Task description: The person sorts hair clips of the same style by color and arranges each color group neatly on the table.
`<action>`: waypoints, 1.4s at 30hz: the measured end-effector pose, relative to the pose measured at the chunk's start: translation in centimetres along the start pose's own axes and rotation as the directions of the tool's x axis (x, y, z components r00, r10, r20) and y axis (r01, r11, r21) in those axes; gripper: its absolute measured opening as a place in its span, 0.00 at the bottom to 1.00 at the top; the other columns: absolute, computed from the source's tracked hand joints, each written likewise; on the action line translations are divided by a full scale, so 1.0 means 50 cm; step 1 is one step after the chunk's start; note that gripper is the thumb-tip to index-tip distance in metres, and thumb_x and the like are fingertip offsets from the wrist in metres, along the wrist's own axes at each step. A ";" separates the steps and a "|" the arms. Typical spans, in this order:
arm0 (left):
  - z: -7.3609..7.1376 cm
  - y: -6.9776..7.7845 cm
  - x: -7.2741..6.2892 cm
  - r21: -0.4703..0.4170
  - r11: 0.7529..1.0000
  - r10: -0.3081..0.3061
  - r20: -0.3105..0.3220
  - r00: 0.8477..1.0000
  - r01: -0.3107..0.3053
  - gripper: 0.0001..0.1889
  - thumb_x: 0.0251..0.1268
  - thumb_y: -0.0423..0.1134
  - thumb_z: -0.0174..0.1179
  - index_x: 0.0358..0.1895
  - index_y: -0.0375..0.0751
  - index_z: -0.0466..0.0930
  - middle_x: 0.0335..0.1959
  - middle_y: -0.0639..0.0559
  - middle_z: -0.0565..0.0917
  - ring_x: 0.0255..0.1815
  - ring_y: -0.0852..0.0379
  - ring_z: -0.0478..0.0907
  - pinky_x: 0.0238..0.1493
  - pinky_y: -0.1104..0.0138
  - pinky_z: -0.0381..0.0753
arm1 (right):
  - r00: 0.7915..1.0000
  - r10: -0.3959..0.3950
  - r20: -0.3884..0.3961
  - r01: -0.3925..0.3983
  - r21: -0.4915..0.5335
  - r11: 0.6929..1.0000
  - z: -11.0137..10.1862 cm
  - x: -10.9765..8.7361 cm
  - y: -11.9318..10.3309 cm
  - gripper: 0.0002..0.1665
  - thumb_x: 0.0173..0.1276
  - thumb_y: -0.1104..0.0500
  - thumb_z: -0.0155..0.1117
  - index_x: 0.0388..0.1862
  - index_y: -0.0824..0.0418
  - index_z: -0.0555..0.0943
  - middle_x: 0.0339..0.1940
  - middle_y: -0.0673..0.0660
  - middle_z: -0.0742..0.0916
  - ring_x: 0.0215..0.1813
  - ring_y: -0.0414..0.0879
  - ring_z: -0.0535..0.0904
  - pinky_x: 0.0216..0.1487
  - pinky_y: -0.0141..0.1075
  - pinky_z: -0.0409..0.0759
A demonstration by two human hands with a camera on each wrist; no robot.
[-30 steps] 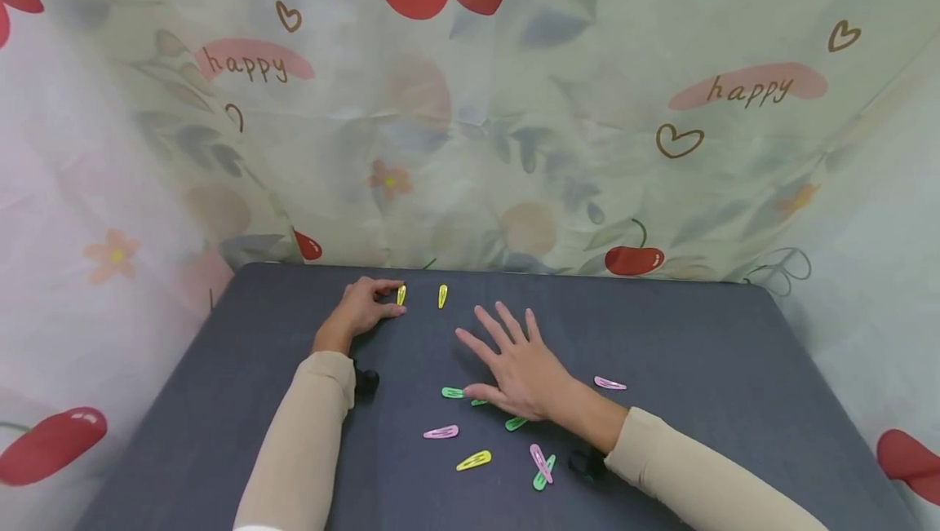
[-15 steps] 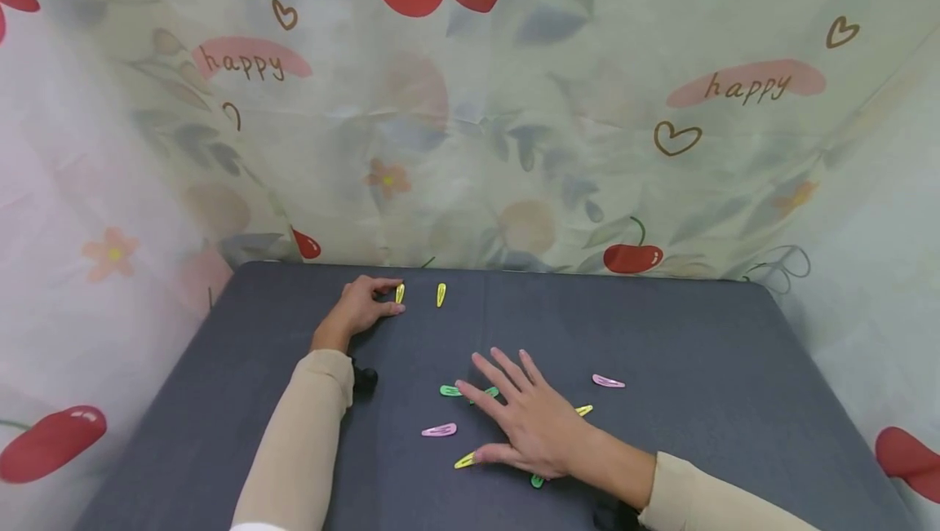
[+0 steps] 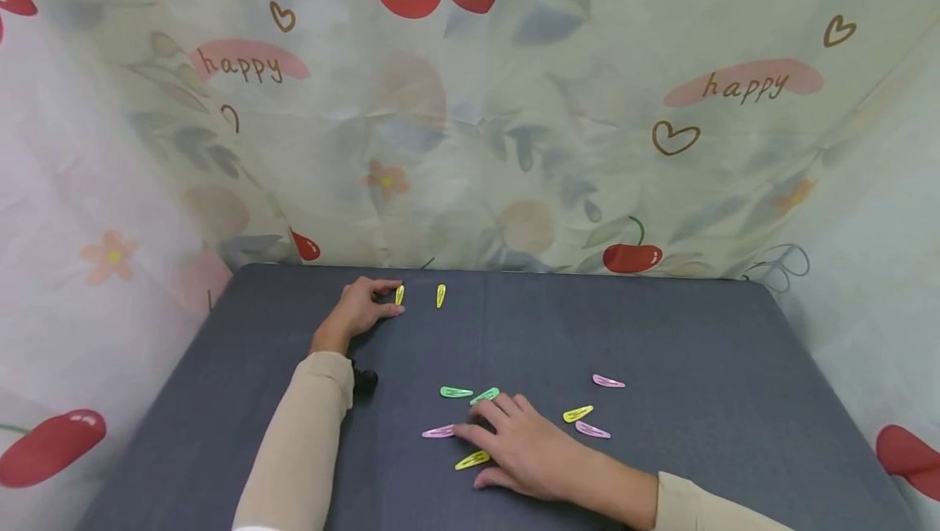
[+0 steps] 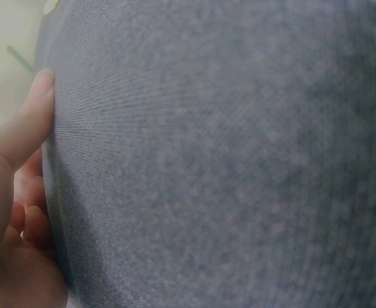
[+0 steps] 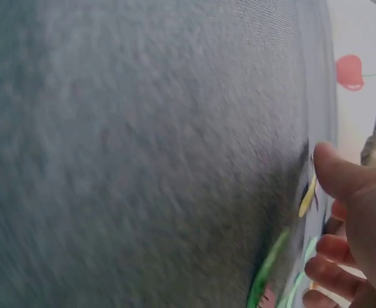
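At the far edge of the table, my left hand [image 3: 360, 307] has thumb and index finger at the two ends of a yellow hair clip [image 3: 400, 294]. Another yellow hair clip [image 3: 441, 296] lies just to its right. My right hand [image 3: 536, 453] is low over the scattered clips, fingers slightly bent and apart, holding nothing visible. Around its fingertips lie a pink hair clip [image 3: 437, 431], a yellow clip [image 3: 472, 460] and a green clip [image 3: 485, 395]. The right wrist view shows a green clip [image 5: 268, 266] below the thumb. The left wrist view shows the left thumb [image 4: 37, 109], not its clip.
Beyond the right hand lie a green clip [image 3: 457, 392], a yellow clip [image 3: 578, 413] and two pink clips, one nearer [image 3: 592, 430] and one farther [image 3: 609, 382]. A dark cloth covers the table [image 3: 683, 335]. A printed curtain [image 3: 485, 148] hangs behind it.
My right hand has come back toward the near side, its spread fingers bending over the clips. It now covers the crossed pink and green clips. My left hand stays in place.
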State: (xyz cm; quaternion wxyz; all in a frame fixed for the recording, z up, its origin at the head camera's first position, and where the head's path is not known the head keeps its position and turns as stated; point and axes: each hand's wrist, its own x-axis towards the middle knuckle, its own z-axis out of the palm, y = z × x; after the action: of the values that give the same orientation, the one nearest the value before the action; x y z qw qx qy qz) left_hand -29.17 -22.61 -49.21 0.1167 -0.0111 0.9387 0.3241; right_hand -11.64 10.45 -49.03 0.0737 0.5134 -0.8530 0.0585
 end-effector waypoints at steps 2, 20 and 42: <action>0.000 0.001 0.000 0.001 1.000 0.002 0.002 1.000 -0.002 0.31 0.67 0.50 0.69 0.73 0.60 0.73 0.70 0.43 0.75 0.73 0.38 0.63 0.75 0.41 0.61 | 1.000 -0.014 -0.027 0.014 -0.005 1.000 0.004 0.000 -0.003 0.31 0.66 0.35 0.67 0.64 0.45 0.78 0.52 0.46 0.79 0.52 0.42 0.74 0.50 0.36 0.72; -0.002 0.004 0.003 0.009 1.000 0.008 0.010 1.000 -0.008 0.31 0.66 0.50 0.69 0.73 0.60 0.73 0.69 0.43 0.76 0.71 0.39 0.64 0.74 0.41 0.62 | 0.999 0.003 -0.051 0.004 0.151 0.988 -0.007 0.003 -0.010 0.11 0.63 0.57 0.74 0.32 0.47 0.77 0.32 0.42 0.75 0.37 0.34 0.72 0.39 0.21 0.70; -0.004 0.002 -0.001 -0.016 1.000 -0.021 0.005 1.000 0.021 0.31 0.66 0.50 0.69 0.73 0.60 0.73 0.69 0.44 0.75 0.72 0.39 0.63 0.74 0.41 0.61 | 0.990 0.120 -0.080 -0.064 0.504 0.861 -0.007 0.002 -0.003 0.13 0.63 0.68 0.72 0.39 0.54 0.79 0.37 0.46 0.82 0.36 0.33 0.76 0.40 0.14 0.70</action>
State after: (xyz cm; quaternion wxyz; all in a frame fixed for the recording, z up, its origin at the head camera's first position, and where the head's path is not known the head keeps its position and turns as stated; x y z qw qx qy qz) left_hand -29.16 -22.68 -48.99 0.1221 -0.0211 0.9357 0.3304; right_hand -11.53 10.36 -48.68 -0.0183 0.4696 -0.8270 0.3087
